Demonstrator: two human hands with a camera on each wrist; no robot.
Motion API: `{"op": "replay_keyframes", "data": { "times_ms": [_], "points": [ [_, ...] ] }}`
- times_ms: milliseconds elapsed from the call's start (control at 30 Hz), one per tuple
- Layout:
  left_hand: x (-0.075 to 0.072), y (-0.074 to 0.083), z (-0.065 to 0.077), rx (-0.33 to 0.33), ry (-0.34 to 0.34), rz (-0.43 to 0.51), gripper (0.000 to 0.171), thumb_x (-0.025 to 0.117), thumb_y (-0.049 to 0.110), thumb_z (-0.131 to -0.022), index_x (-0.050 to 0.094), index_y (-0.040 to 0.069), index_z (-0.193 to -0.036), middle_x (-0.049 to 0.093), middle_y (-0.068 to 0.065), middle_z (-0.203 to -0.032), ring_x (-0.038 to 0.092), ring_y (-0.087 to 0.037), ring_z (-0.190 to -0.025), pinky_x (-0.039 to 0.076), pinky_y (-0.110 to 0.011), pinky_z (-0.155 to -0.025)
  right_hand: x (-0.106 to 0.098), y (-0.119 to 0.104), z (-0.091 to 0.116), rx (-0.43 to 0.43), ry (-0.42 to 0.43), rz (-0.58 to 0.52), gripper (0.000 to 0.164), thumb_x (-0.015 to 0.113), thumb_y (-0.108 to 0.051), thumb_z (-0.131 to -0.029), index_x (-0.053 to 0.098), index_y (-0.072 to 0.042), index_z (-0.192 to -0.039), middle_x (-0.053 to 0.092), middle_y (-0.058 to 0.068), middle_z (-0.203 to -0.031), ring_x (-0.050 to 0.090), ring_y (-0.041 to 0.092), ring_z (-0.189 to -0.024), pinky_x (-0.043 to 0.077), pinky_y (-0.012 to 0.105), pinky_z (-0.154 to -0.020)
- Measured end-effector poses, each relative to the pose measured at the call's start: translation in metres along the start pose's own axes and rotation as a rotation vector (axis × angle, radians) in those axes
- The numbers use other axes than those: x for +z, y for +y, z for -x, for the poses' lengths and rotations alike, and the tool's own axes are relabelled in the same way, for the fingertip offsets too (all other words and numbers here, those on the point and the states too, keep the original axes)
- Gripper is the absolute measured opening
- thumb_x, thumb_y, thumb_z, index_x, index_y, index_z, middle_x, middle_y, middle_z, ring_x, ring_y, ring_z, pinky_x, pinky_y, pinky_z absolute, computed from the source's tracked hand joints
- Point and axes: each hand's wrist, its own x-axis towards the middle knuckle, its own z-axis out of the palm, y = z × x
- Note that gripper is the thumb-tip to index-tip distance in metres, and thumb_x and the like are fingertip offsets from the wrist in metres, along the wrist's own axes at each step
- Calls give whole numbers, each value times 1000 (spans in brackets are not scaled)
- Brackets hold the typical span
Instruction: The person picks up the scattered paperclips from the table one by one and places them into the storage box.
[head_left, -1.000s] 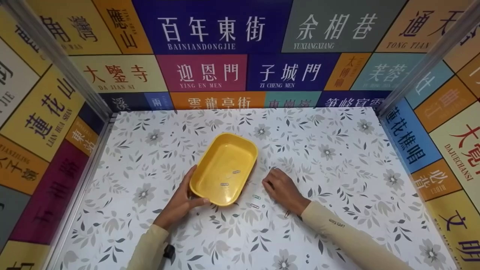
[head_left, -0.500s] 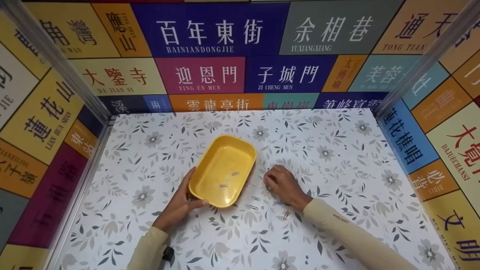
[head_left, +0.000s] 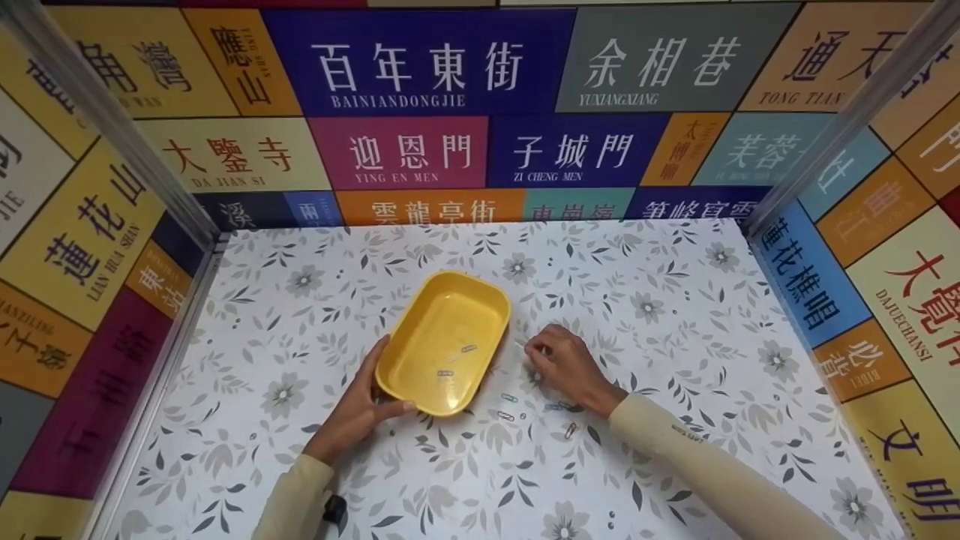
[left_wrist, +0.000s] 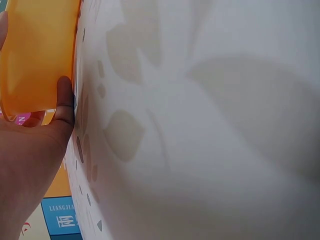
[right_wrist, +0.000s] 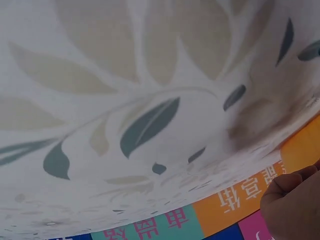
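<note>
In the head view my left hand (head_left: 358, 411) grips the near left end of a yellow plastic tray (head_left: 450, 319), thumb on the near rim and fingers along its side. The left wrist view shows that hand (left_wrist: 35, 160) at the tray's (left_wrist: 40, 55) edge. Inside the tray lie a paper clip (head_left: 469, 348) and another paper clip (head_left: 445, 373). My right hand (head_left: 568, 365) is right of the tray, fingers bent, index finger and thumb close together near the table. Whether they pinch anything is too small to see; the right wrist view shows only part of this hand (right_wrist: 295, 200).
Between the tray and my right forearm lie a green paper clip (head_left: 508, 398), a pale paper clip (head_left: 506, 416), a blue paper clip (head_left: 553, 407) and a reddish paper clip (head_left: 571, 430). A leaf-patterned white cloth (head_left: 300, 330) covers the table; lettered panels (head_left: 412, 150) wall it in.
My right hand has shifted slightly, and the blue paper clip hidden beneath it a second ago now shows. My left hand keeps its grip on the tray. The head view has moved a little.
</note>
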Motion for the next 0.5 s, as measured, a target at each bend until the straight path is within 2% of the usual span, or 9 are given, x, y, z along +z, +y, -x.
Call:
{"op": "replay_keyframes", "data": {
  "times_ms": [367,500],
  "points": [
    [-1,-1,0,15,-6,12,122,95,19,-87,14,34,-178,24,3,-182,27,-26,-166,11,-53,-136,-7,-6,-6,-27,0,-21,9,75,-8,-105,82,-3,-102,68,-3,-94,61,13,-87,53,29,-77],
    [-1,-1,0,18,-11,15,122,94,20,-88,13,34,-178,24,1,-182,28,-27,-166,10,-54,-136,-10,-10,-8,-78,15,-12,9,76,-8,-104,82,-3,-100,70,0,-94,61,15,-87,53,31,-77]
  ]
}}
